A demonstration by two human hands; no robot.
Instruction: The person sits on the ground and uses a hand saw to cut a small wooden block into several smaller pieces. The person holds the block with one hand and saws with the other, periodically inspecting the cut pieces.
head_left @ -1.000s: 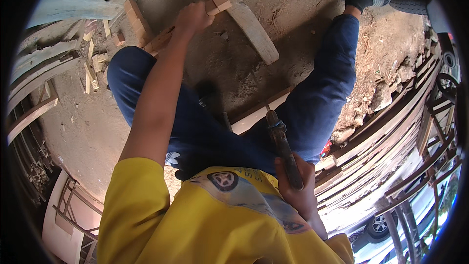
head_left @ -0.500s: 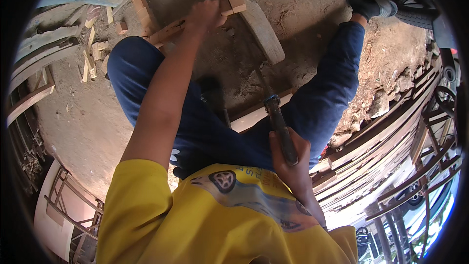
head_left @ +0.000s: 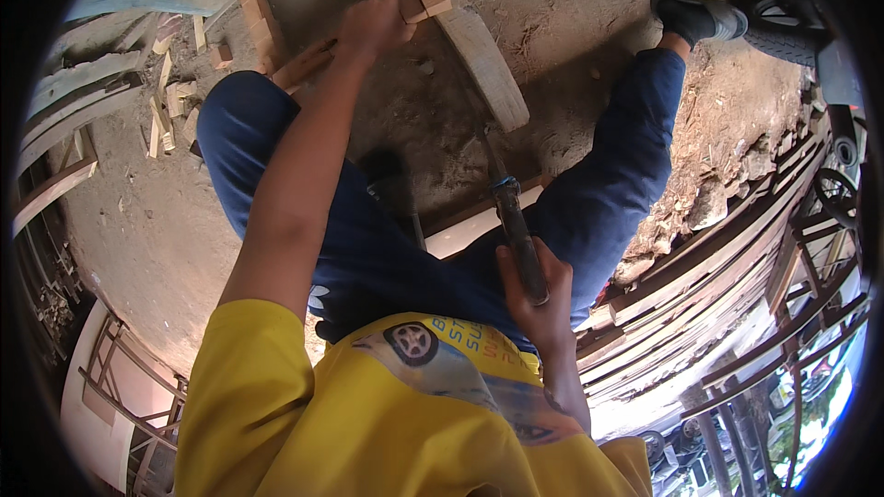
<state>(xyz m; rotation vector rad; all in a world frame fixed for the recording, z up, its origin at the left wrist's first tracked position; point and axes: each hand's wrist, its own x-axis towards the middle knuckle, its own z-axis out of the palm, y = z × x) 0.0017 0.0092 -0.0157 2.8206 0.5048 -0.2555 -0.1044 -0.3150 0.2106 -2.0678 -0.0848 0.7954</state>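
My left hand, closed in a fist, grips a long narrow strip of wood. The far end of the strip lies across a weathered grey plank on the ground. In my right hand, the fingers wrap round the dark handle of a long thin-bladed tool with a blue band at its top. Its blade, seen nearly edge-on, points away from me toward the plank. Blur and shadow hide the blade's far end, so its exact kind cannot be made out.
Beside my left knee lie more wooden bars and several offcuts. My right leg stretches out toward a black tyre. A stack of long boards runs along the right side.
My right hand and the tool have moved slightly away from me, closer to the plank. My left hand keeps its grip on the wood strip. The whole view has shifted a little.
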